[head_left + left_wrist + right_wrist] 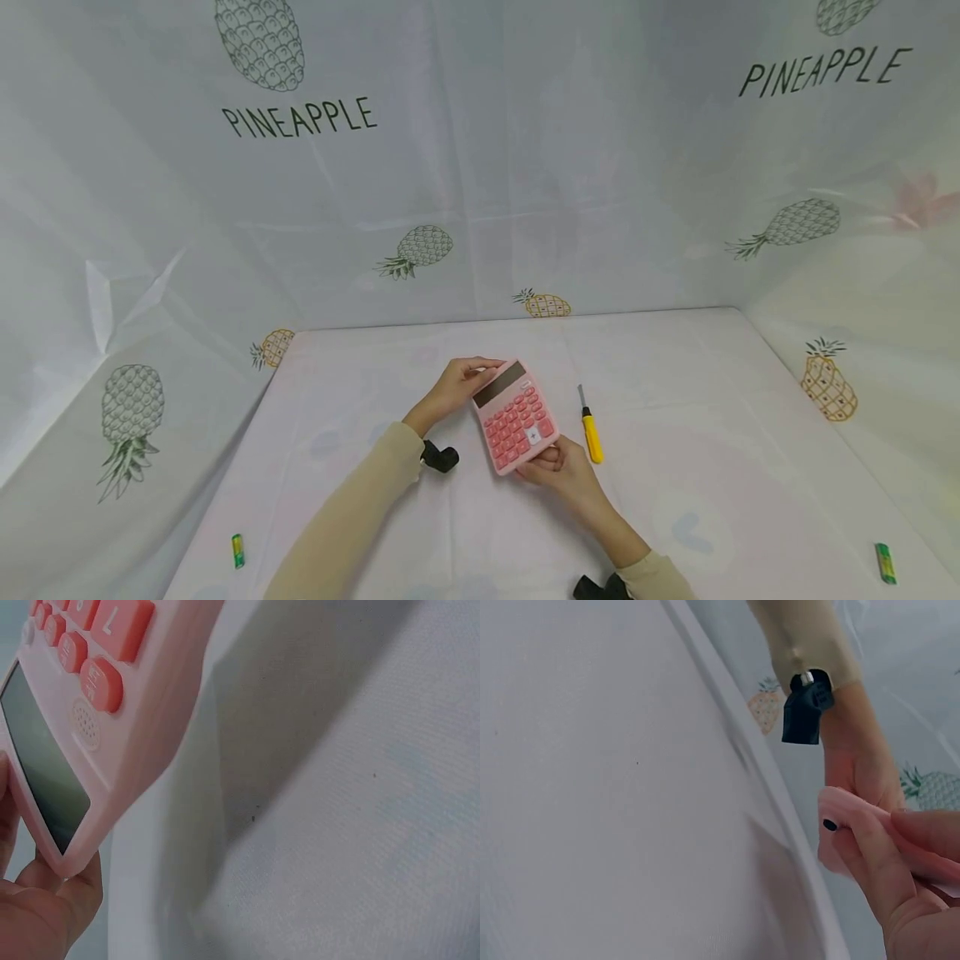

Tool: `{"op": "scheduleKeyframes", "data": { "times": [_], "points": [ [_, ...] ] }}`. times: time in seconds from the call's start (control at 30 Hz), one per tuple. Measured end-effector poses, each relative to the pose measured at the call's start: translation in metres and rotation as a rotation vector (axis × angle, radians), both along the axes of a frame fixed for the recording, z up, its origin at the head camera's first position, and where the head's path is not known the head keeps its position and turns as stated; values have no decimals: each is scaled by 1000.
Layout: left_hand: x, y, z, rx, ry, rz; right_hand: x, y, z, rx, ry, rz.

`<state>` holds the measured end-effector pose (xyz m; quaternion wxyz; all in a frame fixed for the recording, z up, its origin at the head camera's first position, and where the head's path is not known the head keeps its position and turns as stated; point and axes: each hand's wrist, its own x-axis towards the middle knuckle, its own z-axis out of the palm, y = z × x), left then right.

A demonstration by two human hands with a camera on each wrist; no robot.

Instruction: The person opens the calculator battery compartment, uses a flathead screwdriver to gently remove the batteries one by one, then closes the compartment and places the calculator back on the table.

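Observation:
A pink calculator (517,417) with a dark display is held tilted above the table, its keys facing up. My left hand (459,385) grips its far-left corner by the display. In the left wrist view, the left hand's fingers (84,889) curl around that corner beside the screen. My right hand (564,475) pinches the near edge below the keys. The right wrist view shows the right hand (900,892) with fingers under the calculator (838,802) and thumb on the other face. A screwdriver (591,429) with a yellow handle lies just right of the calculator.
One green-yellow battery (237,551) lies at the table's near left, another battery (886,563) at the near right. The white cloth-covered table (675,375) meets hanging pineapple-print cloth (480,167) at the back and sides. Black wrist mounts (439,457) sit at both sleeves.

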<state>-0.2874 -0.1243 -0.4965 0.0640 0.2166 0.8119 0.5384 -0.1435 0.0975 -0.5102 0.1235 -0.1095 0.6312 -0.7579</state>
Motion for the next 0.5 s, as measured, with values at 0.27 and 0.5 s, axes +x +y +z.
{"op": "scheduleKeyframes", "data": {
  "times": [0.27, 0.5],
  "points": [
    [-4, -3, 6, -51, 33, -36, -1, -4, -4, -93, -91, 6],
    [-8, -4, 10, -133, 23, -47, 1, -15, -7, -193, -180, -21]
  ]
}}
